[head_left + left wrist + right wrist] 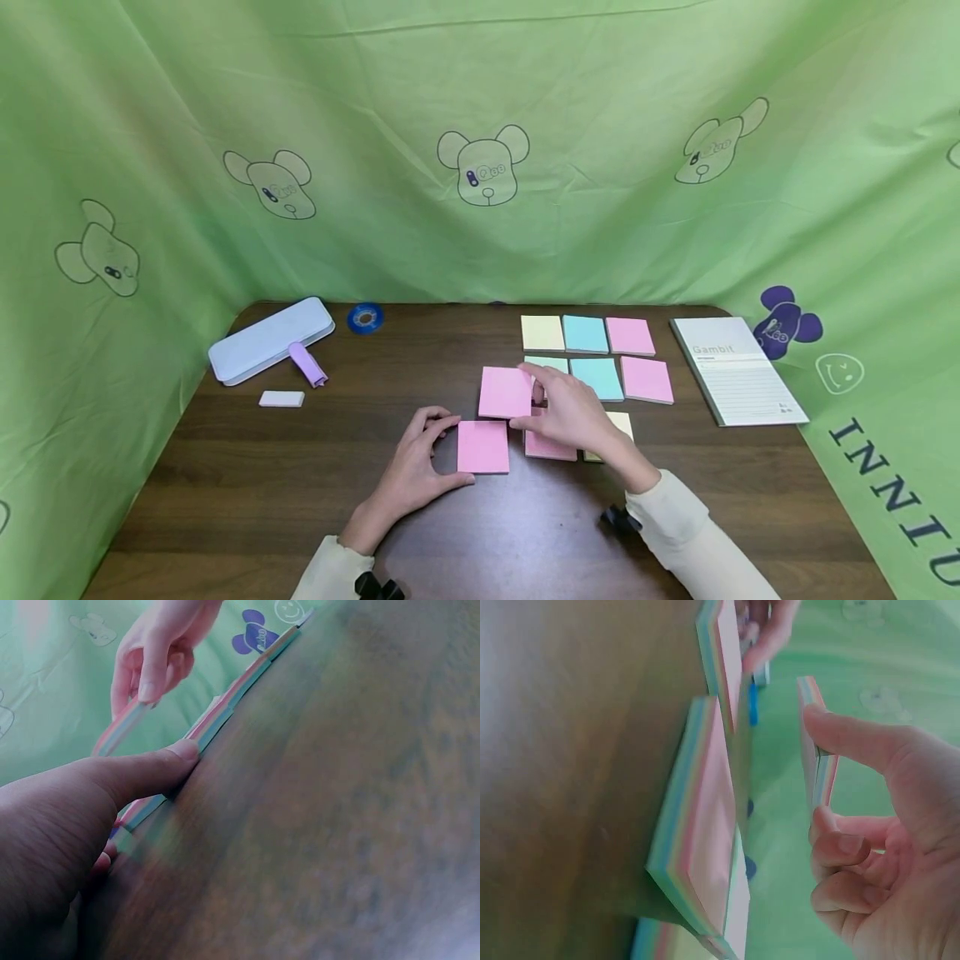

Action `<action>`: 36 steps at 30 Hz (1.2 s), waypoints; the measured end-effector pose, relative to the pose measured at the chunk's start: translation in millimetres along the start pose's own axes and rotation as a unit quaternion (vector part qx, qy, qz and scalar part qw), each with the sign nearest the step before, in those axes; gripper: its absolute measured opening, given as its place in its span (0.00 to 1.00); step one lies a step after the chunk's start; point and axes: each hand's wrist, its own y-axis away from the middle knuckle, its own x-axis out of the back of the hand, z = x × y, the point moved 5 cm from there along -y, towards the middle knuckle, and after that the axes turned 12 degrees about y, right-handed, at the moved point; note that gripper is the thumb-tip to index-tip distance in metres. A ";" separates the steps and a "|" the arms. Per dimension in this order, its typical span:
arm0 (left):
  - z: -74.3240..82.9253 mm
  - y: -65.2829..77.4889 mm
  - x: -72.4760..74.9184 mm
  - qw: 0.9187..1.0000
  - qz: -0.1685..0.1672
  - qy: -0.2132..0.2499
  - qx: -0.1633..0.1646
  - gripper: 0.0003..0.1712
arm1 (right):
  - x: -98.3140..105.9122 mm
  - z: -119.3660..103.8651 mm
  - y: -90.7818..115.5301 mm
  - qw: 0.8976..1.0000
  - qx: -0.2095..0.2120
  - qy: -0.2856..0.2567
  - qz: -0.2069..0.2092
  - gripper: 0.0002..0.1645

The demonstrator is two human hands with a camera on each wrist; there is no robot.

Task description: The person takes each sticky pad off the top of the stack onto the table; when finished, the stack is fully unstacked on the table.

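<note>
My left hand holds a pink-topped sticky note pad by its edges on the table, thumb along the near edge and forefinger by the far left corner. In the left wrist view the thumb presses on that pad's side. Pinched between the thumb and fingers of my right hand is a second pink-topped pad, raised off the table. Its layered coloured edge shows in the right wrist view. Partly under the right hand lie another pink pad and a cream pad.
Behind, sticky pads stand in two rows, among them a cream pad, a blue pad and a pink pad. A Gambit notepad lies right. Leftward are a pale case, purple stapler-like item, white eraser and blue tape.
</note>
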 end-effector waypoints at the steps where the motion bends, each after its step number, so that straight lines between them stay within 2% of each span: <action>1: 0.0 -0.1 0.2 1.000 0.000 -0.001 0.001 0.50 | 0.1 1.4 -3.7 1.000 -0.001 0.003 0.000 0.53; 10: -1.4 0.0 0.1 1.000 0.002 -0.006 0.003 0.49 | -19.6 11.7 -34.0 0.999 -0.002 0.040 -0.016 0.54; 18: -1.1 0.0 -1.0 1.000 0.002 -0.009 -0.007 0.48 | -29.3 11.9 -42.6 0.996 -0.001 0.082 -0.041 0.54; 22: -1.6 0.7 -0.2 1.000 0.001 -0.007 -0.006 0.48 | -32.2 12.6 -45.1 0.995 -0.004 0.091 -0.043 0.59; 28: -1.7 2.3 1.3 1.000 0.004 -0.004 0.000 0.48 | -29.7 9.9 -41.5 0.997 -0.015 0.068 -0.039 0.63; 36: -1.8 4.0 2.2 1.000 0.004 -0.004 0.001 0.52 | -21.2 8.0 -17.8 0.999 -0.010 0.045 -0.020 0.55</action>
